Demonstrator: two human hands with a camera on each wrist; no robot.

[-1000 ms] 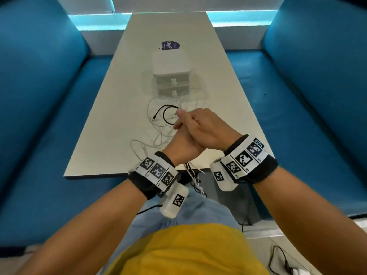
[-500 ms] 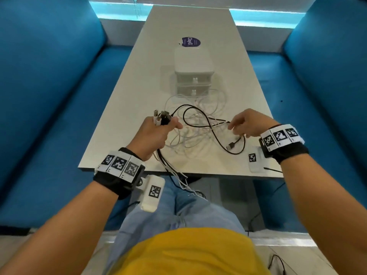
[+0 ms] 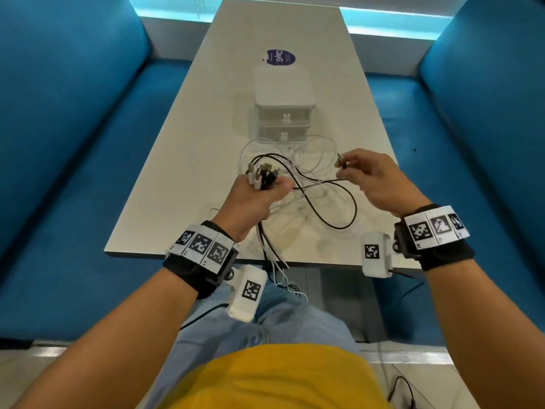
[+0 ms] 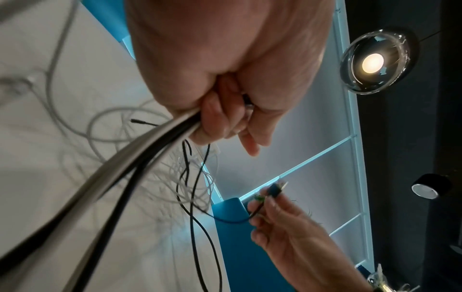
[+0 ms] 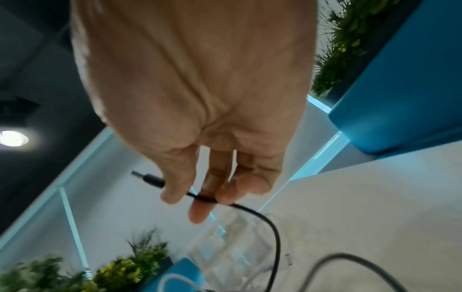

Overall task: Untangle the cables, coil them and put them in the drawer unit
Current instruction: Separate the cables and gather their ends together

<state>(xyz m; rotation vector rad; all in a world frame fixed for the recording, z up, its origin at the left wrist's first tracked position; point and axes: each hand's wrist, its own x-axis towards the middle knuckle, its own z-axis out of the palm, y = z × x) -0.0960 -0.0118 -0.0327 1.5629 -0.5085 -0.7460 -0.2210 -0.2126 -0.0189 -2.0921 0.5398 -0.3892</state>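
Note:
A tangle of white cables point(image 3: 309, 154) and a black cable point(image 3: 333, 214) lies on the pale table point(image 3: 182, 160) in front of a white two-drawer unit point(image 3: 283, 104), both drawers closed. My left hand point(image 3: 259, 190) grips a bundle of cable ends point(image 3: 261, 175), plugs sticking up, the strands point(image 4: 140, 158) trailing off the table's near edge. My right hand point(image 3: 368, 175) pinches the black cable just behind its plug point(image 5: 150, 178) and holds it above the table; the same plug point(image 4: 276, 189) shows in the left wrist view.
Blue bench seats point(image 3: 73, 143) flank the table on both sides. A round purple sticker point(image 3: 280, 57) lies beyond the drawer unit. More cable hangs down onto my lap point(image 3: 289, 287). Green plants point(image 5: 132, 264) stand past the table's far end.
The hands have separated from a clasp over the tangle. The left hand has lifted the bundle of plugs, and the right hand has raised the black cable's end up off the table.

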